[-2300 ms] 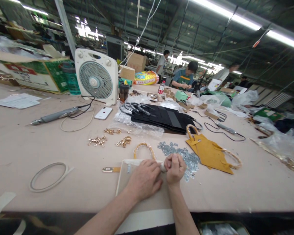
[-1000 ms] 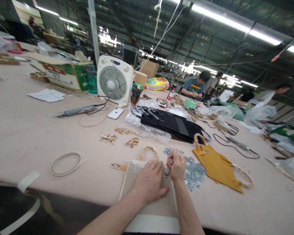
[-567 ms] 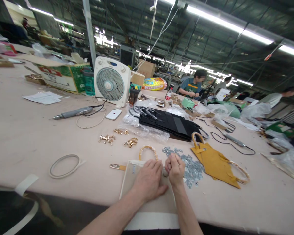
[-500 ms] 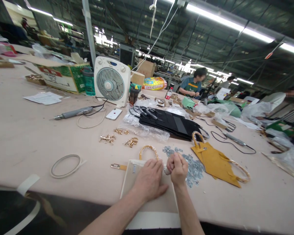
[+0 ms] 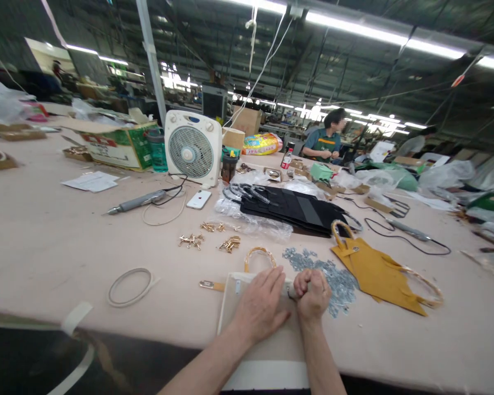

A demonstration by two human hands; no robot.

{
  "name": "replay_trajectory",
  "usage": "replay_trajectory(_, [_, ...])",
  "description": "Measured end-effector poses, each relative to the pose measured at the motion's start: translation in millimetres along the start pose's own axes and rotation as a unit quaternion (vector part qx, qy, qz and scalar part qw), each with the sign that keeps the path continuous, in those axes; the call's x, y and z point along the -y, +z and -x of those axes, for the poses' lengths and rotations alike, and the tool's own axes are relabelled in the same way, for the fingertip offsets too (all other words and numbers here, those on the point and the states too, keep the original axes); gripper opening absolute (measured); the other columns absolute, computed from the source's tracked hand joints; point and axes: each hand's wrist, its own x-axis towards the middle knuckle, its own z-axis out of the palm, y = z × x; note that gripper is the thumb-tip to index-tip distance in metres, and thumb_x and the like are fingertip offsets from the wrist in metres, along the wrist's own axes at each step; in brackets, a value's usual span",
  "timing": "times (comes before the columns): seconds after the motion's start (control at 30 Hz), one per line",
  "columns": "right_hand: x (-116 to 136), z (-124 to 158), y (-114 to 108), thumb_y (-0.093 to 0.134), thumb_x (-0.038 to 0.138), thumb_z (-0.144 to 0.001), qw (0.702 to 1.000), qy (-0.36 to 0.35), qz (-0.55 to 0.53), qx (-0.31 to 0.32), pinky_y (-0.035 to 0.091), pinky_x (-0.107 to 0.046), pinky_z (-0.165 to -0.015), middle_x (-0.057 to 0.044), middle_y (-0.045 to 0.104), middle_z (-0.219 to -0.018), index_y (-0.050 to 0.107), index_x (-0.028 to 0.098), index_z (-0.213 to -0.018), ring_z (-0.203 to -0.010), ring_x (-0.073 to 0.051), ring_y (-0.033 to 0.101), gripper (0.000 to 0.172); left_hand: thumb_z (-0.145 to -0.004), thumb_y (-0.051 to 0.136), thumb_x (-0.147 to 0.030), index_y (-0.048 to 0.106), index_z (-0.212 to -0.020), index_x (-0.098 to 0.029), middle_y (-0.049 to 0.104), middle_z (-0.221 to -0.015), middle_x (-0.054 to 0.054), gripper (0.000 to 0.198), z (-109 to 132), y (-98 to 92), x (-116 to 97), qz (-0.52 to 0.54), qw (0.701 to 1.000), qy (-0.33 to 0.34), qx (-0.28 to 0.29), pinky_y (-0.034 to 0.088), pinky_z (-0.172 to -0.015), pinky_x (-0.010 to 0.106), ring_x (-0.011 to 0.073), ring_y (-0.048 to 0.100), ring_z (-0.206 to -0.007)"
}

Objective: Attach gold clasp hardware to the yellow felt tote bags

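Note:
My left hand (image 5: 261, 308) lies flat on a beige bag panel (image 5: 229, 312), fingers stretched out and holding nothing. My right hand (image 5: 313, 294) is closed in a fist at the panel's upper right edge, against a small metal piece (image 5: 290, 292). Whatever is inside the fist is hidden. From the panel's top rises a yellow wrapped handle (image 5: 260, 250). A yellow strap with a metal plate (image 5: 209, 285) sticks out to the left, and a small metal fitting (image 5: 237, 286) shows near that corner. Grey metal pieces (image 5: 341, 286) lie spread just beyond my right hand.
Gold-coloured fittings (image 5: 229, 244) sit in small piles ahead. Yellow bag pieces (image 5: 379, 269) lie to the right, black bags (image 5: 288, 206) behind. Further off are a corded screwdriver (image 5: 138, 202), a phone (image 5: 198, 199) and a fan (image 5: 192, 151). A person (image 5: 326, 140) sits across the table.
The view has swung slightly left, so everything appears further right. My right fist has turned and come down a little towards me at the panel's edge. My left hand stays flat on the panel.

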Motion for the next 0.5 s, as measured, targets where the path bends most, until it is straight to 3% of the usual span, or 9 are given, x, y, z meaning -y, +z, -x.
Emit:
replay_trajectory(0.1, [1.8,1.8,1.1,0.059,0.044,-0.101,1.0,-0.009,-0.011,-0.004,0.027,-0.019,-0.039,0.008,0.041,-0.054,0.048,0.022,-0.072,-0.041,-0.007,0.036,0.038,-0.089,0.071,-0.027,0.045,-0.148,-0.02,0.047,-0.161,0.012,0.064,9.1,-18.5,10.8,-0.003,0.999,-0.026,-0.033,0.042,-0.119,0.05,0.0306,0.046,-0.145])
replay_trajectory(0.23, [0.4,-0.3,3.6,0.06,0.048,-0.1,1.0,-0.006,0.008,-0.009,0.027,-0.018,-0.04,0.008,0.043,-0.055,0.049,0.021,-0.073,-0.043,-0.008,0.038,0.039,-0.091,0.072,-0.021,0.06,-0.126,-0.024,0.063,-0.143,0.008,0.037,16.2,-38.7,27.1,0.014,0.996,-0.056,-0.063,0.05,-0.11,0.049,0.0275,0.058,-0.131])
replay_trajectory(0.37, [-1.6,-1.0,1.6,0.059,0.048,-0.1,1.0,-0.009,0.012,-0.012,0.027,-0.018,-0.04,0.007,0.043,-0.056,0.049,0.021,-0.073,-0.043,-0.008,0.039,0.039,-0.095,0.071,-0.022,0.068,-0.117,-0.028,0.073,-0.123,0.003,0.023,17.2,-40.3,32.5,0.028,0.998,-0.025,-0.04,0.052,-0.103,0.046,0.0239,0.064,-0.117])
replay_trajectory(0.5, [-3.0,1.5,-0.2,0.06,0.048,-0.099,1.0,-0.006,0.005,-0.013,0.027,-0.019,-0.04,0.007,0.043,-0.057,0.05,0.022,-0.074,-0.044,-0.008,0.039,0.038,-0.098,0.067,-0.026,0.072,-0.112,-0.03,0.073,-0.123,0.002,0.016,17.2,-33.4,32.5,0.021,0.999,-0.031,-0.033,0.05,-0.103,0.047,0.0242,0.063,-0.117])
